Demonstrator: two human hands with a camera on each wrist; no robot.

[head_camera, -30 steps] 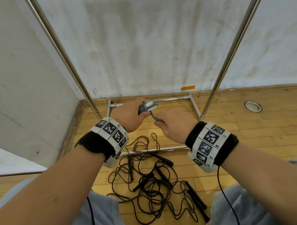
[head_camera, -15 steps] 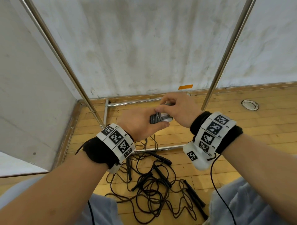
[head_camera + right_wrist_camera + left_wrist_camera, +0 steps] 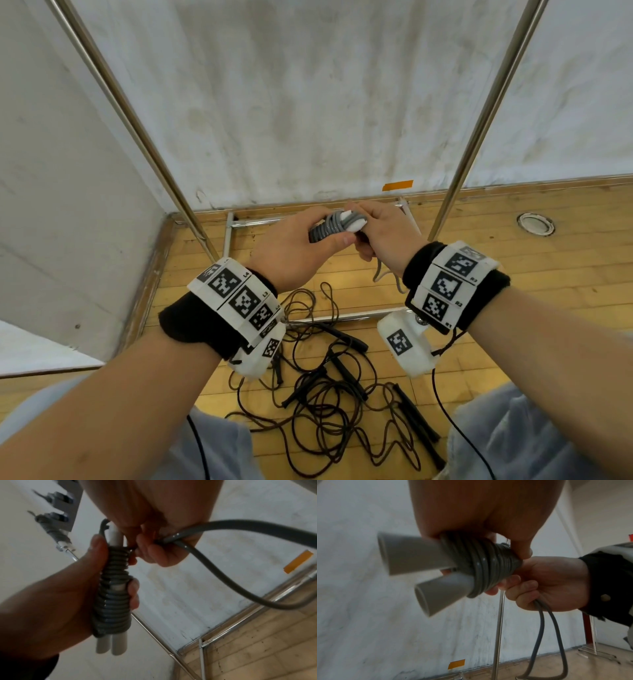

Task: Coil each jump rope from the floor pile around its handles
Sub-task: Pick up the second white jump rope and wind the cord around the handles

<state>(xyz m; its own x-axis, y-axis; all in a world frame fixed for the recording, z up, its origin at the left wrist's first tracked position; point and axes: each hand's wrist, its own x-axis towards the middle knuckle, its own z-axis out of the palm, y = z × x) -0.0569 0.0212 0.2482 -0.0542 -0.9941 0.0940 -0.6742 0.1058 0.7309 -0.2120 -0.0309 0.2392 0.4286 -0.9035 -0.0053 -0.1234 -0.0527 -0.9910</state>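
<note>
Grey, glossy cord (image 3: 111,601) sits wound in tight ridged turns around my two smooth pale tube handles (image 3: 412,555), held side by side in my left hand (image 3: 291,253), fingers curled round the bundle. My right hand (image 3: 383,233) pinches the loose round tail (image 3: 223,574) at the bundle's end. Below on the wooden plank floor (image 3: 513,274) lies a tangled pile of thin black ropes (image 3: 329,404). My wristbands (image 3: 239,301) read L3, L4, R2.

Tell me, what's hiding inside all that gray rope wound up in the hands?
Two pale handles lie side by side inside the gray rope. Only their ends poke out. Their middles are covered by the coils and the left hand.
</note>
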